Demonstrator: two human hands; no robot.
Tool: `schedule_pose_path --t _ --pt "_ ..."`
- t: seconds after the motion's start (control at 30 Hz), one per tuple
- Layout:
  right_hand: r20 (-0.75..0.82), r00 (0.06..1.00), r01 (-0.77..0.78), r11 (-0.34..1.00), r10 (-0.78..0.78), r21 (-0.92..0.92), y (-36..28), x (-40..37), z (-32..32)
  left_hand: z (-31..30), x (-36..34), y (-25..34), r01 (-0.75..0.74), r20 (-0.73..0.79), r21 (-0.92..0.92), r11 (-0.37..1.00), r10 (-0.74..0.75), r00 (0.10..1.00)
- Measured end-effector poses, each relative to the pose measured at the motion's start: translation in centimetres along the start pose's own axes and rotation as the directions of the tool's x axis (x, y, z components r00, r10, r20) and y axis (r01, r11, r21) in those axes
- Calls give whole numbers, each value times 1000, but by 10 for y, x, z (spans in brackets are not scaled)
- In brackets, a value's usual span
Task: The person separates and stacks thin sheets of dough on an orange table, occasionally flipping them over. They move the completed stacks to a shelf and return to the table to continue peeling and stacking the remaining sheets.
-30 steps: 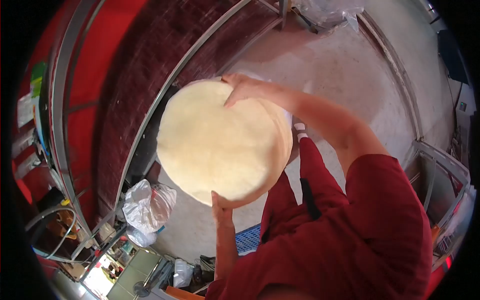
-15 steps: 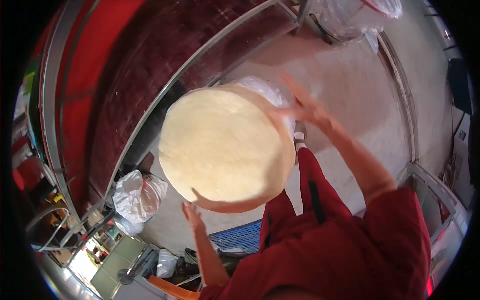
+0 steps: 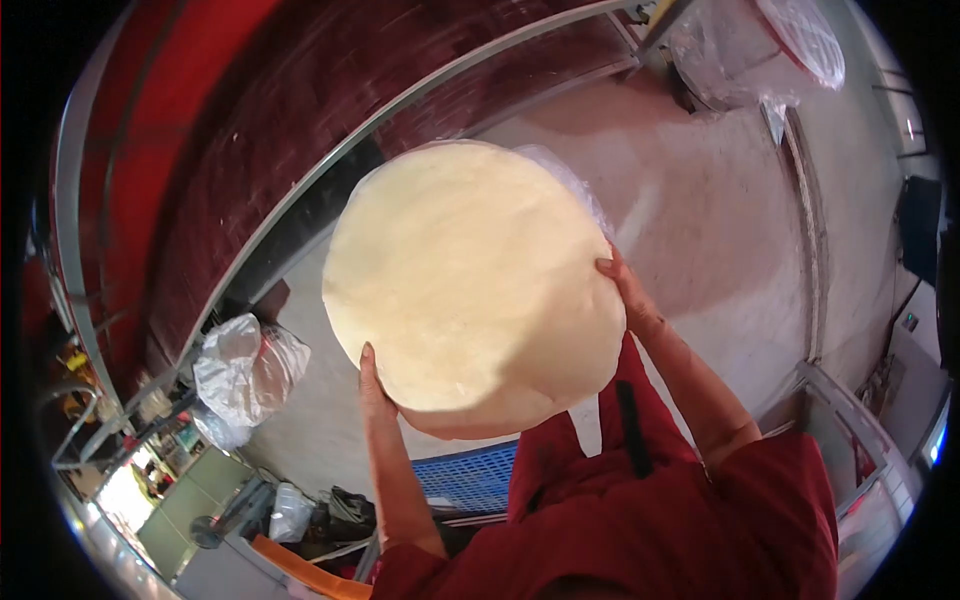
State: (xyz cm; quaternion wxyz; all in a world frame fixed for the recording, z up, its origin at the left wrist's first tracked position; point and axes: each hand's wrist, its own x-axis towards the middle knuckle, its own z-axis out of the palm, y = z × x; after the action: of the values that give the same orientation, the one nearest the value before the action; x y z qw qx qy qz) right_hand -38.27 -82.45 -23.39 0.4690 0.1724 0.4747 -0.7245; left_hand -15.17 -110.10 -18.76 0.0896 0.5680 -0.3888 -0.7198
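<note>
In front of me is a large, thick, cream-coloured round slab (image 3: 470, 270) that looks like dough, with a smooth, slightly uneven top. My left hand (image 3: 375, 385) grips its lower left edge, thumb on the top face and fingers hidden beneath. On the right side, my right hand (image 3: 632, 290) closes on the rim in the same way, its thumb over the edge. Clear plastic (image 3: 565, 180) shows behind the slab's upper right edge. What lies under the slab is hidden.
A dark red surface with a metal edge rail (image 3: 350, 138) runs along the upper left. Plastic bags (image 3: 250, 370) hang at left. A blue mesh crate (image 3: 465, 480) is by my legs. A plastic-covered container (image 3: 745, 50) stands at upper right, and a metal frame (image 3: 860, 420) at right.
Both hands were apart from the slab, the right one blurred in the air. Now they hold its rim on two sides. The view has shifted slightly, and the slab appears larger.
</note>
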Motion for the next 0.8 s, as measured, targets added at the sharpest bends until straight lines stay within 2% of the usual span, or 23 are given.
schedule_pose_path --t 0.03,0.07,0.1,0.13,0.17,0.2,0.23,0.27,0.33,0.37,0.5,0.53,0.57,0.6,0.63,0.7,0.73,0.77,0.8 --pt "8 1000 1 992 0 -125 14 11 -21 -7 4 0 -13 38 18 1000 12 999" --pt "26 1000 -7 989 11 -150 9 9 -24 -14 8 1 -30 71 35 999 27 997" --pt "76 986 160 960 -146 -232 6 2 -23 -22 11 6 -33 49 13 999 33 998" --pt "141 945 324 899 -294 -294 7 -3 -22 -27 14 16 20 130 -198 980 6 992" --pt "166 945 321 897 -282 -303 8 -4 -23 -30 20 23 81 218 -395 915 8 976" --pt "52 980 194 978 -191 -74 8 -3 -24 -29 32 20 64 201 -415 908 23 979" --pt "-42 997 70 983 -64 167 9 -3 -24 -28 47 11 7 139 -294 956 36 990" --pt "-26 998 59 987 -56 148 13 -5 -19 -23 52 4 -37 79 -166 985 51 996" --pt "-142 990 0 993 18 121 19 -6 -10 -4 43 -7 -58 83 -179 982 74 994" --pt "-123 992 -12 994 25 104 20 -6 -8 3 40 -8 -76 99 -167 983 93 991" --pt "-152 971 169 981 -183 -98 20 -14 -10 -2 37 -5 -38 51 -212 977 49 997" --pt "-145 967 190 973 -209 -133 19 -15 -14 1 32 9 17 87 -293 956 10 996" --pt "-86 988 130 991 -132 -25 14 -15 -22 3 33 17 70 130 -372 925 -23 991" --pt "-21 998 58 995 -56 78 10 -16 -27 -7 42 19 61 113 -390 919 -18 993" --pt "-7 999 42 997 -42 62 5 -21 -27 -23 51 19 -71 177 -317 946 133 975" --pt "-96 988 137 974 -122 179 -5 -34 -23 -29 51 24 -215 228 -253 943 274 934" --pt "-87 990 121 978 -107 168 3 -39 -30 -11 40 34 -176 228 -49 983 182 956" --pt "-62 993 103 995 -104 -10 16 -43 -42 2 31 38 -121 213 156 980 86 973" --pt "-36 994 92 978 -101 -186 21 -45 -48 6 25 38 -117 204 148 982 85 975"
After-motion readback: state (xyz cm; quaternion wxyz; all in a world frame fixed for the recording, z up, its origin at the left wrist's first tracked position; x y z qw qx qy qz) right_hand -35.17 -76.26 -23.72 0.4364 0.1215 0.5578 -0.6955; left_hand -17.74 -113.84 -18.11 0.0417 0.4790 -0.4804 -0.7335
